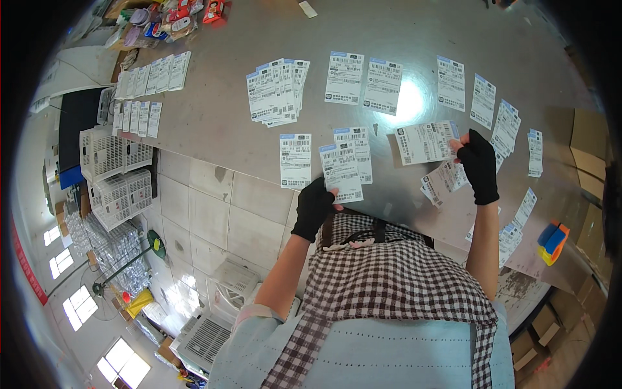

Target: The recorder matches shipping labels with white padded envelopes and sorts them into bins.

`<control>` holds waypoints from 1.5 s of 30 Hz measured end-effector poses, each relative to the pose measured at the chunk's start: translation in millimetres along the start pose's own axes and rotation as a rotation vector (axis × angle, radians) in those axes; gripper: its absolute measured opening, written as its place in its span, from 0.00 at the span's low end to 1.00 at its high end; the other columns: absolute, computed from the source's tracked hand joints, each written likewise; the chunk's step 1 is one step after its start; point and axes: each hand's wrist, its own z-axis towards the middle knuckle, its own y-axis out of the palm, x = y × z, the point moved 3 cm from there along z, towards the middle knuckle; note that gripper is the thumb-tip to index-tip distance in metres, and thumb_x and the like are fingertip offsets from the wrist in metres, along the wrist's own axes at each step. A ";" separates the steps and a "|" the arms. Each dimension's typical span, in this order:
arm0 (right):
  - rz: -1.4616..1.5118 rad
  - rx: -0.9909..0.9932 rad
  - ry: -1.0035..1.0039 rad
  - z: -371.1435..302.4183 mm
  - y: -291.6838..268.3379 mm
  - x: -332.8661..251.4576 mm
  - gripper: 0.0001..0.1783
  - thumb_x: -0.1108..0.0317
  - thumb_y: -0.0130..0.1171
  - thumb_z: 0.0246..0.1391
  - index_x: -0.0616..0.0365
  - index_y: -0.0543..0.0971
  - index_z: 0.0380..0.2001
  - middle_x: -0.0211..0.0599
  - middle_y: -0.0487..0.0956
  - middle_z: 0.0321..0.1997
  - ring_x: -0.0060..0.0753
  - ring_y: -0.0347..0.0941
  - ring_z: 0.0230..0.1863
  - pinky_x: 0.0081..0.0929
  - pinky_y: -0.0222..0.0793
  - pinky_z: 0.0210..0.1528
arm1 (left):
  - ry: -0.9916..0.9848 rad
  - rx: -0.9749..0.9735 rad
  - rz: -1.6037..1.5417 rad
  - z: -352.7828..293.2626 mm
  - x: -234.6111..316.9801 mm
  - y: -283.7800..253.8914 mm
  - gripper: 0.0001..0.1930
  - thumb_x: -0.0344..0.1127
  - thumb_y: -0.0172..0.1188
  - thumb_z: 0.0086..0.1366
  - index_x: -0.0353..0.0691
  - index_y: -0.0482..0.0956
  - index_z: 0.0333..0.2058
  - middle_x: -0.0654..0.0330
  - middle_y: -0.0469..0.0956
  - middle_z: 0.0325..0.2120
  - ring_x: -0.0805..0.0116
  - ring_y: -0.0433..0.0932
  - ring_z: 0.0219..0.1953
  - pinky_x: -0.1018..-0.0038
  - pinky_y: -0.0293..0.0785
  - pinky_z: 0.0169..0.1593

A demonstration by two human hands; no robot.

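Both my hands wear black fingerless gloves. My left hand (315,206) pinches the lower left corner of a white shipping label (341,170) at the table's near edge. That label partly covers another label (360,152), and a single label (295,161) lies just to its left. My right hand (475,162) grips the right end of a label (422,143) turned sideways; whether it is one sheet or more I cannot tell. Below it lies a small fanned group of labels (444,181), partly hidden by my right hand.
Overlapping labels (278,92) and single labels (344,78) lie across the metal table (227,71). Rows of labels (154,76) sit at the left, with colourful packages (175,23) behind. An orange and blue object (553,242) rests at the right edge. White crates (120,175) stand left.
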 end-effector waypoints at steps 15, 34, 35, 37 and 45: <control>-0.012 -0.119 0.027 -9.5 -10.3 -0.3 0.09 0.67 0.59 0.43 0.62 0.74 0.20 0.28 0.72 0.16 0.15 0.65 0.19 0.15 0.61 0.23 | 0.173 0.398 -0.025 0.2 -2.5 -19.5 0.07 0.32 0.48 0.61 0.33 0.69 0.32 0.61 0.73 0.18 0.79 0.66 0.11 0.82 0.62 0.14; -0.132 -0.198 -0.010 -3.6 2.5 -22.4 0.08 0.68 0.60 0.42 0.61 0.75 0.20 0.27 0.70 0.15 0.15 0.63 0.19 0.17 0.58 0.23 | 0.302 0.370 0.739 25.3 18.4 26.9 0.15 0.38 0.65 0.47 0.40 0.67 0.27 0.61 0.70 0.16 0.64 0.73 0.20 0.71 0.68 0.25; -0.137 -0.203 -0.036 -1.7 5.4 -24.6 0.08 0.68 0.60 0.42 0.62 0.75 0.21 0.27 0.70 0.15 0.15 0.63 0.19 0.17 0.58 0.24 | 0.253 0.320 0.766 25.4 16.9 26.6 0.17 0.38 0.65 0.47 0.40 0.67 0.30 0.59 0.71 0.20 0.63 0.74 0.24 0.71 0.69 0.29; -0.143 -0.212 -0.064 0.0 10.8 -29.8 0.08 0.68 0.60 0.42 0.62 0.75 0.21 0.27 0.70 0.15 0.15 0.63 0.19 0.17 0.58 0.24 | 0.453 0.412 0.788 22.2 15.5 27.4 0.20 0.36 0.65 0.46 0.38 0.67 0.36 0.55 0.71 0.29 0.59 0.72 0.32 0.67 0.69 0.34; -0.125 -0.237 -0.064 0.2 15.8 -35.8 0.07 0.69 0.59 0.42 0.62 0.75 0.20 0.27 0.70 0.15 0.16 0.63 0.19 0.18 0.59 0.24 | 0.889 0.199 1.127 59.9 66.6 41.0 0.33 0.26 0.62 0.41 0.40 0.63 0.50 0.51 0.63 0.50 0.51 0.61 0.52 0.61 0.60 0.52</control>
